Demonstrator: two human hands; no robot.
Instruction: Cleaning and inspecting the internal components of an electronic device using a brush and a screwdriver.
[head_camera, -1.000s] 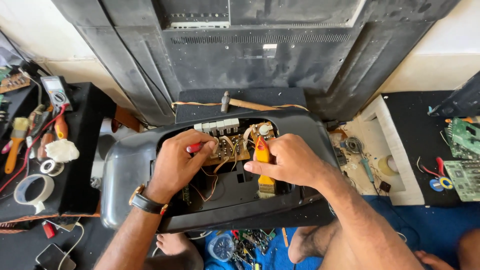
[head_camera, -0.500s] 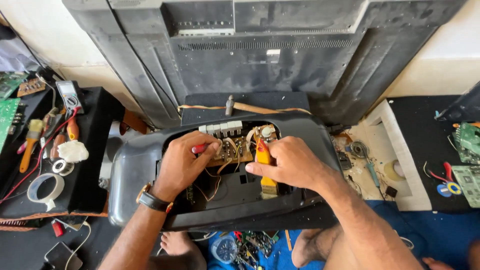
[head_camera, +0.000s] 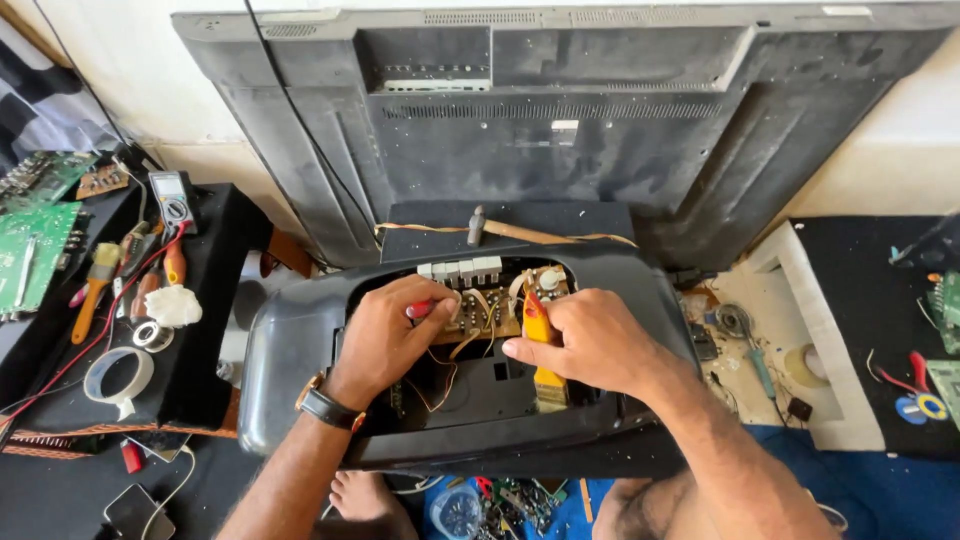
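Observation:
A dark grey plastic casing (head_camera: 290, 350) lies open in front of me with a brown circuit board (head_camera: 490, 310) and a row of white keys (head_camera: 460, 270) inside. My left hand (head_camera: 385, 335), with a wristwatch, grips a red-handled tool (head_camera: 420, 309) against the board. My right hand (head_camera: 590, 340) holds a yellow-handled brush (head_camera: 543, 345) whose bristles point down into the casing. Thin wires (head_camera: 450, 350) loop below the board.
A large flat television back (head_camera: 600, 130) leans on the wall behind. A hammer (head_camera: 510, 230) lies on a dark block. Left: multimeter (head_camera: 173, 200), tape roll (head_camera: 118, 375), brush (head_camera: 95, 285), green boards (head_camera: 35, 245). Right: white tray (head_camera: 800, 330) with small parts.
The view has shifted slightly so the casing sits more to the right. Both hands stay on the board with the same tools; little else differs.

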